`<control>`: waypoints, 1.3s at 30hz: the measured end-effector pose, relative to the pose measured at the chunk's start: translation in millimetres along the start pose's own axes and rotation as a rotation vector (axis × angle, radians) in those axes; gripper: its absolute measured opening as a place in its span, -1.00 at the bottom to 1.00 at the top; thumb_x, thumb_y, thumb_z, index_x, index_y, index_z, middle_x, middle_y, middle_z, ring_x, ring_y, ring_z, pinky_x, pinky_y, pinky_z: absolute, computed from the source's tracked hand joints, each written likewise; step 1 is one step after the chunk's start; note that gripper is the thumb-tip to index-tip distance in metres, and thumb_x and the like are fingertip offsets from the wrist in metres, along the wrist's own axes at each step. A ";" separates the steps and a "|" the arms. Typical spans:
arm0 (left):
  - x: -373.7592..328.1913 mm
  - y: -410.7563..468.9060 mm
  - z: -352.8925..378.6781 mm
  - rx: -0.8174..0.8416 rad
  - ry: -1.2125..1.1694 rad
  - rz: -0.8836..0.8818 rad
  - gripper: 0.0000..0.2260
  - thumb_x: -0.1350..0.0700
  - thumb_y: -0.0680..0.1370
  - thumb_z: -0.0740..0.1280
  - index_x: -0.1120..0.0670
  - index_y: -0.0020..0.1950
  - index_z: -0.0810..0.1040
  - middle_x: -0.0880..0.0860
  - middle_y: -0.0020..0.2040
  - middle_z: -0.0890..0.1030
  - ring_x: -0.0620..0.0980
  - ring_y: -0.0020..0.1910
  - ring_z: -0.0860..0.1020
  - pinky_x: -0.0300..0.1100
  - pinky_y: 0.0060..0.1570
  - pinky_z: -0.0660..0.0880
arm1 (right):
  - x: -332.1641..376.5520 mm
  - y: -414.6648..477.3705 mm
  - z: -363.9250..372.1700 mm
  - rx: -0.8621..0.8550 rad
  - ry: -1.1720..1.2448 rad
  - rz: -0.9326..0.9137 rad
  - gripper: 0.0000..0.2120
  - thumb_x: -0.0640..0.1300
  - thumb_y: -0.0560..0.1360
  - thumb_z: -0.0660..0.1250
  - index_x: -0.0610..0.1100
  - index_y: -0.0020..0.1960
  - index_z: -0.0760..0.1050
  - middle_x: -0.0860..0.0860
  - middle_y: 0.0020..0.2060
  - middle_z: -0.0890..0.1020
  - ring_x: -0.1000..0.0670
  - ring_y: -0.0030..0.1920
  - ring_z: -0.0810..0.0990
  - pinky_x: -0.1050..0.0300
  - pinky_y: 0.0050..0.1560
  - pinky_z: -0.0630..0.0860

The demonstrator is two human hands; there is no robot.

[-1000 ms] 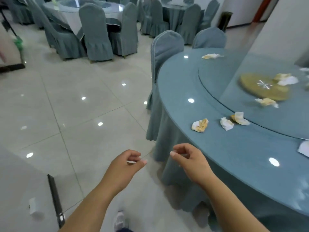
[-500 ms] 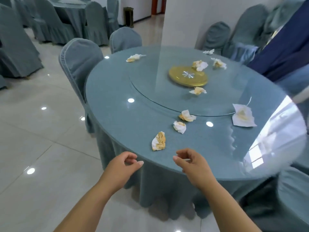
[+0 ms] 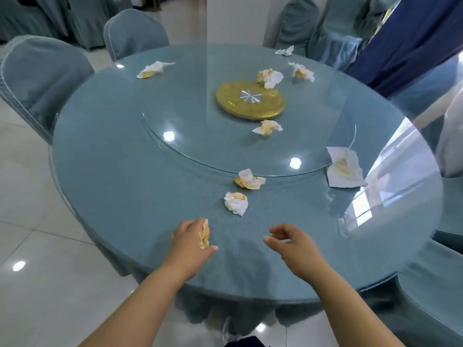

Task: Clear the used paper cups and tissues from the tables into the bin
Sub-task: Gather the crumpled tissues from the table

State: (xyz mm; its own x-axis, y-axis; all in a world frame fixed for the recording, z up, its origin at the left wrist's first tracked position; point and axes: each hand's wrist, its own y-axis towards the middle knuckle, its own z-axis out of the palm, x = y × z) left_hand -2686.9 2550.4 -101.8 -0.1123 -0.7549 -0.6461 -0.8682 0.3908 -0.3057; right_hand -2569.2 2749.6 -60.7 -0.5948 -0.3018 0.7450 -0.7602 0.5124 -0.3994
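Note:
My left hand (image 3: pixel 191 242) curls round a stained crumpled tissue (image 3: pixel 204 234) at the near edge of the round blue table (image 3: pixel 112 171). My right hand (image 3: pixel 292 242) hovers just above the table beside it, fingers loosely curled and holding nothing. Two more crumpled tissues lie just beyond, the nearer tissue (image 3: pixel 236 202) and the tissue at the glass rim (image 3: pixel 249 180). A flat stained tissue (image 3: pixel 344 167) lies to the right. Several others are scattered over the glass turntable (image 3: pixel 200 136) and the far side. No cups or bin are in view.
A gold disc (image 3: pixel 250 100) sits at the turntable's centre. Covered chairs stand at the far left (image 3: pixel 40 81), behind (image 3: pixel 132 31) and at the near right (image 3: pixel 433 291). A dark blue curtain (image 3: pixel 411 33) hangs at the upper right. Tiled floor (image 3: pixel 32 221) lies to the left.
The view swung from the floor to face the table and came closer. My left hand reached forward and closed round the nearest tissue. My right hand moved over the table edge.

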 end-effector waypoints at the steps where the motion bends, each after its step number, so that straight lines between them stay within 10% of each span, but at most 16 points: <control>1: 0.0 8.8 5.8 0.010 0.048 -0.009 -0.34 0.00 0.43 0.46 -0.02 0.47 0.29 0.02 0.40 0.29 0.06 0.36 0.30 -0.19 0.36 0.17 | 0.9 13.9 -3.4 0.011 -0.019 0.000 -0.78 0.05 0.47 0.39 0.02 0.06 0.49 0.11 -0.06 0.58 0.09 -0.13 0.56 0.20 -0.14 0.49; 9: 13.5 42.5 30.3 0.046 0.129 -0.084 -0.53 0.25 0.47 0.36 -0.07 0.35 0.47 -0.05 0.31 0.38 0.01 0.24 0.34 -0.34 0.18 0.22 | 17.5 103.2 -8.8 0.134 -0.187 -0.020 -0.65 0.07 0.49 0.36 0.00 0.21 0.43 0.06 0.10 0.52 0.09 -0.03 0.53 0.26 -0.29 0.43; 13: 15.3 49.0 27.7 0.004 0.072 -0.090 -0.58 0.33 0.47 0.32 0.00 0.28 0.53 -0.08 0.08 0.40 -0.06 0.05 0.43 -0.39 -0.04 0.22 | 30.1 132.5 2.5 0.109 -0.408 -0.144 -0.48 0.07 0.50 0.34 -0.05 0.39 0.30 -0.02 0.32 0.38 -0.04 0.29 0.38 0.12 0.15 0.40; 25: 10.2 81.4 1.2 -0.017 -0.074 -0.090 -0.64 0.31 0.45 0.39 0.00 0.18 0.57 -0.05 0.06 0.47 0.00 0.03 0.55 -0.16 0.16 0.45 | 44.1 181.4 55.9 0.127 -0.731 -0.231 -0.30 0.12 0.47 0.31 0.03 0.48 0.04 -0.10 0.49 -0.04 -0.18 0.44 0.11 -0.09 0.32 0.25; 35: 6.2 126.2 -21.5 0.038 -0.204 0.004 -0.69 0.33 0.46 0.36 -0.03 0.09 0.56 -0.04 0.07 0.52 -0.27 -0.12 0.53 -0.54 -0.19 0.38 | 28.3 174.1 70.3 0.035 -0.833 -0.228 -0.46 -0.01 0.57 0.19 -0.03 0.49 0.09 0.04 0.40 0.28 -0.06 0.37 0.27 -0.01 0.09 0.33; 39: -2.0 144.3 -19.2 0.079 -0.206 0.057 -0.73 0.27 0.47 0.38 0.01 0.12 0.56 0.05 0.06 0.56 -0.07 -0.07 0.57 -0.23 0.02 0.47 | 21.7 167.3 59.6 0.044 -0.799 -0.160 -0.55 -0.07 0.54 0.25 -0.03 0.39 0.22 0.04 0.32 0.35 -0.06 0.33 0.34 0.02 0.09 0.32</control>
State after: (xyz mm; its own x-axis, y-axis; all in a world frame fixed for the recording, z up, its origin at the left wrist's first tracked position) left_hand -2821.3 2598.2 -131.2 -0.0527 -0.6102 -0.7905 -0.8219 0.4761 -0.3128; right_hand -2724.9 2781.0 -143.2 -0.4724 -0.8595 0.1952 -0.8514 0.3876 -0.3535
